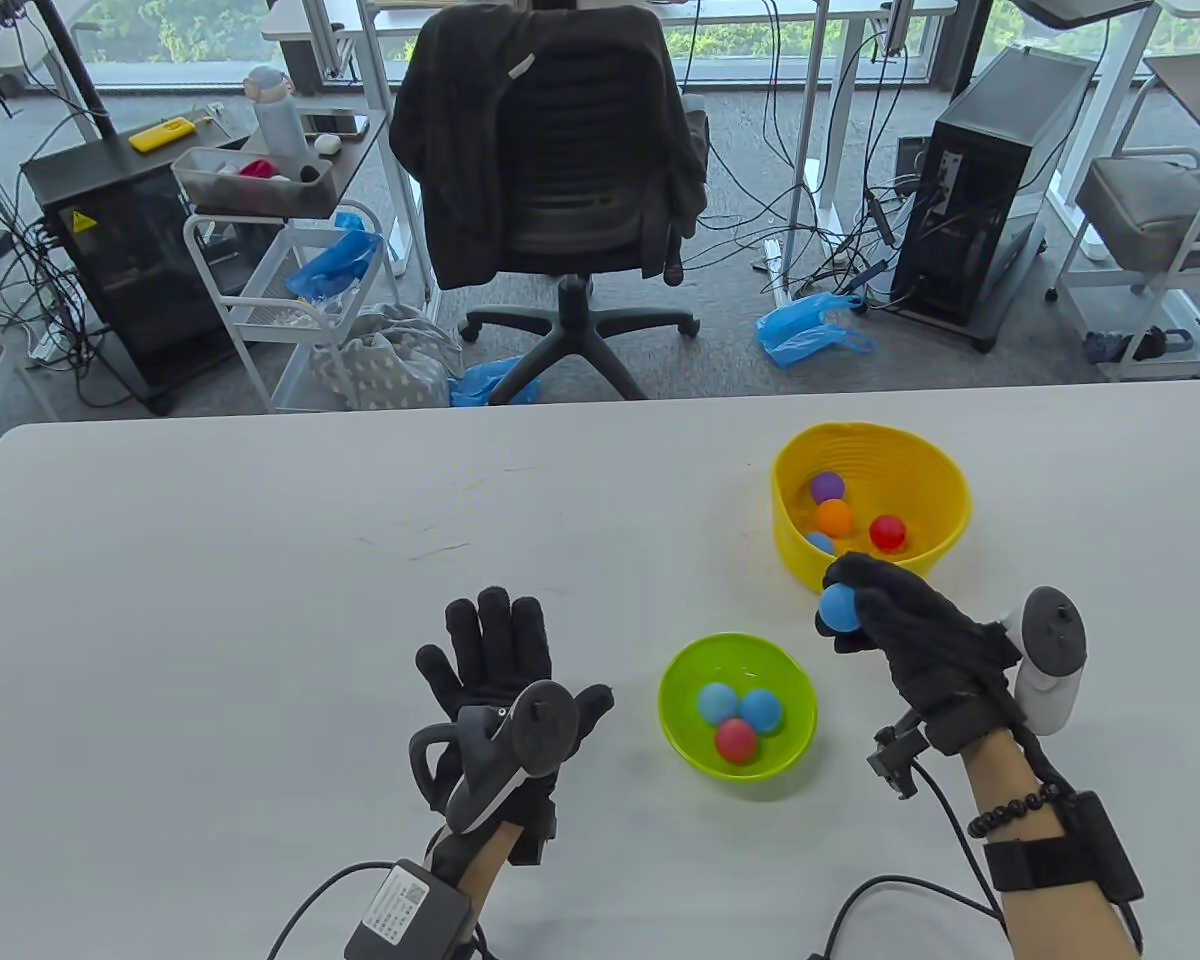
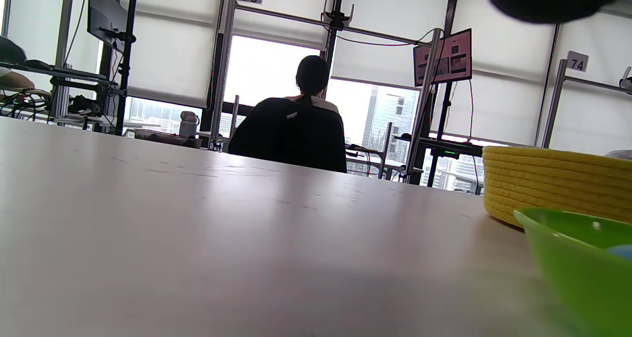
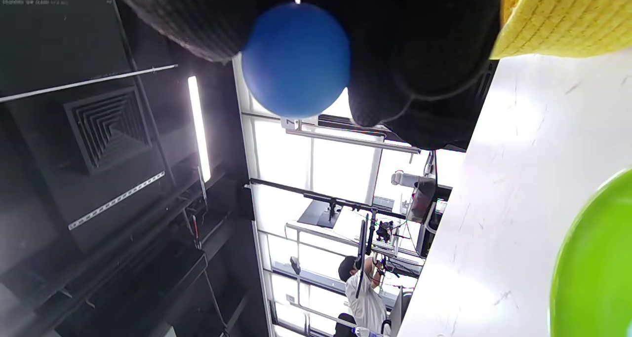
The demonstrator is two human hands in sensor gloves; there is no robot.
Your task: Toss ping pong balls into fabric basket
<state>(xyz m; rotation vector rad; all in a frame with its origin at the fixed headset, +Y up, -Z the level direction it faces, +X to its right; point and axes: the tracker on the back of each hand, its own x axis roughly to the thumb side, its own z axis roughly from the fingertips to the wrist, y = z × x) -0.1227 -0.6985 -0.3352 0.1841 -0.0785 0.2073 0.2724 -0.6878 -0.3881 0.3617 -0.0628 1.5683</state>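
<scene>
My right hand (image 1: 865, 610) holds a blue ping pong ball (image 1: 840, 607) just in front of the yellow fabric basket (image 1: 945, 500). In the right wrist view the ball (image 3: 296, 60) sits between my gloved fingers (image 3: 405, 56) beside the basket's wall (image 3: 558, 16). The basket holds purple (image 1: 828, 487), orange (image 1: 834, 517), red (image 1: 887, 533) and blue balls. A green bowl (image 1: 690, 665) holds two blue balls (image 1: 717, 702) and a red one (image 1: 736, 740). My left hand (image 1: 500, 670) lies flat on the table, fingers spread, empty.
The white table (image 1: 260, 600) runs under everything. An office chair with a dark jacket (image 1: 550, 150) stands beyond its far edge. In the left wrist view the basket (image 2: 558, 184) and green bowl (image 2: 577, 263) are at the right.
</scene>
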